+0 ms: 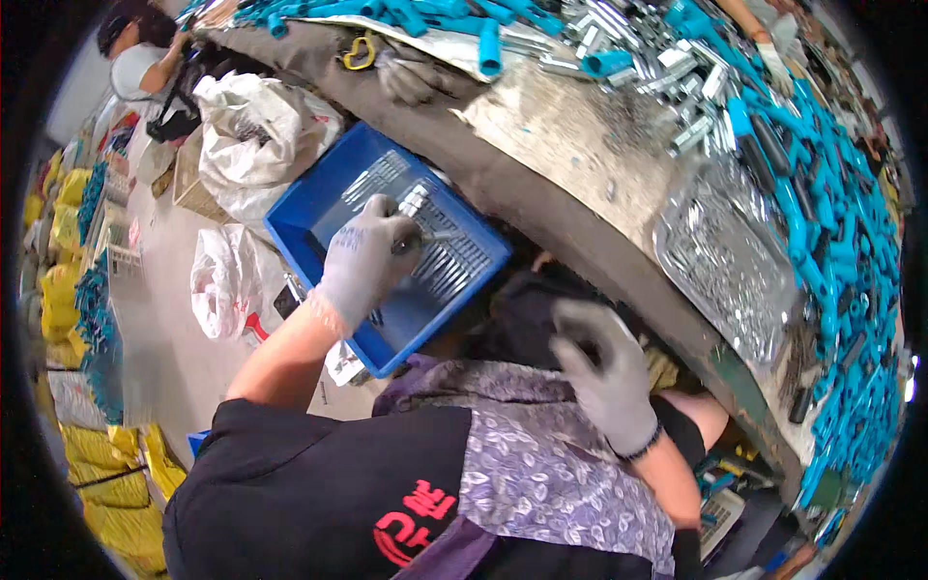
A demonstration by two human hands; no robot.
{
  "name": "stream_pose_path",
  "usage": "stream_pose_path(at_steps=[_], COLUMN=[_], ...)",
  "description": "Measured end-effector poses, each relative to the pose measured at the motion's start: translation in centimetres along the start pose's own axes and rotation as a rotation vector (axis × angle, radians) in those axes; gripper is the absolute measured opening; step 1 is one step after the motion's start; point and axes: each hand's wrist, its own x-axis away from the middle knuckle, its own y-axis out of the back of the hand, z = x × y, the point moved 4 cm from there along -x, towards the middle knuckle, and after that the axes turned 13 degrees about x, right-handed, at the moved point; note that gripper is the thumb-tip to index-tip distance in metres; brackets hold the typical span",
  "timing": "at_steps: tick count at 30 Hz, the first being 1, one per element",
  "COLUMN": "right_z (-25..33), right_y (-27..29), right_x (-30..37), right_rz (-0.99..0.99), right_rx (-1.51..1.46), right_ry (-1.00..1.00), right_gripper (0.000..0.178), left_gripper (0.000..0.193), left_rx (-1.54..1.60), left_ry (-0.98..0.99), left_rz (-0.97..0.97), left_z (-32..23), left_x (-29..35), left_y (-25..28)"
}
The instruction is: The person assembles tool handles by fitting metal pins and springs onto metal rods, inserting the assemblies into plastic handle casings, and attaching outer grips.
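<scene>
My left hand point(372, 246), in a pale work glove, is closed over a blue plastic bin point(387, 353). A short shiny metal tube point(414, 201) shows at its fingers, and a dark round end shows at the lower side of the fist. Rows of slim metal pieces point(449, 266) lie side by side on the bin's floor, partly hidden by the hand. My right hand point(604, 367), gloved too, hangs above my lap to the right of the bin. Its thumb and curled fingers are apart with nothing visible between them.
On the workbench point(551, 126) to the right stand a clear tray point(725, 261) of small metal parts, heaped metal tubes point(696, 77) and many teal handles point(831, 213). White sacks point(246, 135) stand left of the bin. Yellow sacks point(111, 474) line the far left. Other people work nearby.
</scene>
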Motion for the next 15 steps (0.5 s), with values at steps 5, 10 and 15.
stream_pose_path(at_steps=[5, 10, 15], right_z=[2.2, -1.3, -6.4], right_y=[-1.9, -1.6, 3.8], right_x=[-4.4, -0.5, 9.3], right_rz=[-0.028, -0.129, -0.328], right_rx=[-0.024, -0.380, -0.269], right_ry=[0.094, -0.036, -0.427], right_gripper=[0.033, 0.023, 0.022], left_gripper=[0.022, 0.024, 0.041], left_rx=[-0.014, -0.026, 0.480], left_ry=[-0.364, -0.550, -0.643], left_rz=[-0.037, 0.032, 0.620], left_z=[-10.0, -15.1, -17.2], left_x=[4.1, 4.3, 4.3], left_y=[-0.2, -2.4, -7.3])
